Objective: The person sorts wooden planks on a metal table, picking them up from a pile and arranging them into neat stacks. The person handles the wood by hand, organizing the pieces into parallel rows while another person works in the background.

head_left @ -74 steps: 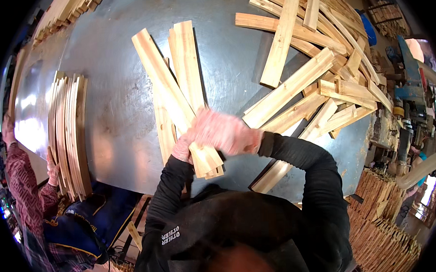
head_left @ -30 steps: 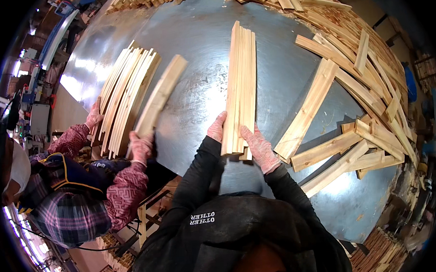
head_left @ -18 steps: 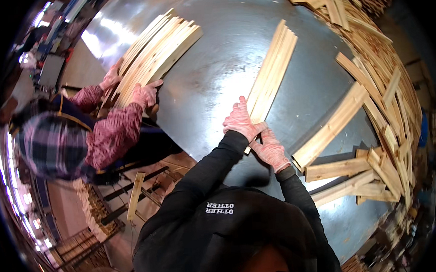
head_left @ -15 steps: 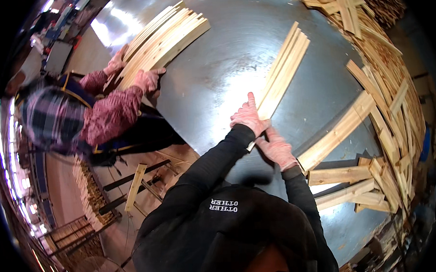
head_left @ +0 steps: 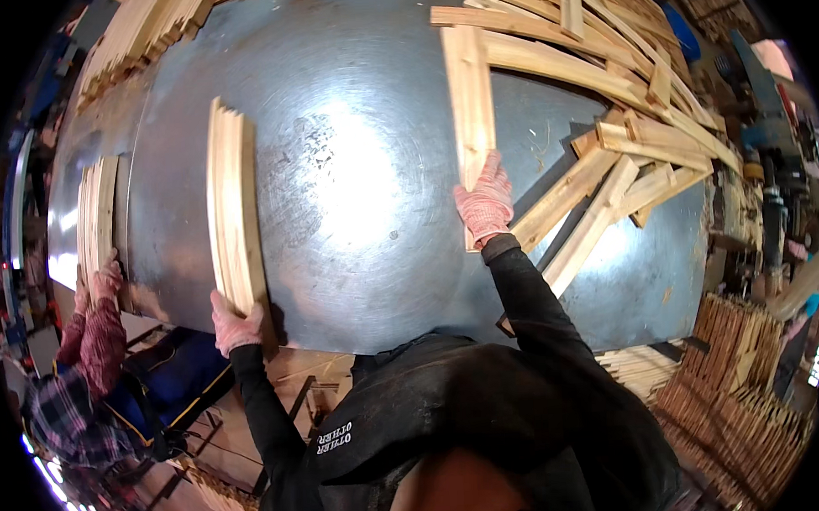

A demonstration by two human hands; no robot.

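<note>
My left hand [head_left: 237, 320], in a pinkish work glove, is closed around the near end of a short stack of wooden strips [head_left: 232, 204]. The stack lies lengthwise on the left part of a shiny metal table [head_left: 329, 286]. My right hand [head_left: 486, 202], gloved alike, grips the near end of a pale wooden board [head_left: 469, 93] beside a loose pile. The far end of that board reaches a long board [head_left: 527, 24] lying crosswise. The fingers of my right hand wrap over the wood, and the underside of the grip is hidden.
Loose boards [head_left: 647, 140] lie crisscrossed on the right side of the table. At the left, a co-worker's gloved hands [head_left: 107, 278] hold another strip stack [head_left: 97, 210]. More strips [head_left: 144, 34] lie at the far left. Stacked wood [head_left: 727, 406] stands beyond the right table edge.
The view has swung to the right. My hands, together at the strip stack before, are now wide apart. My right hand has moved to the loose pile and taken hold of a board.
</note>
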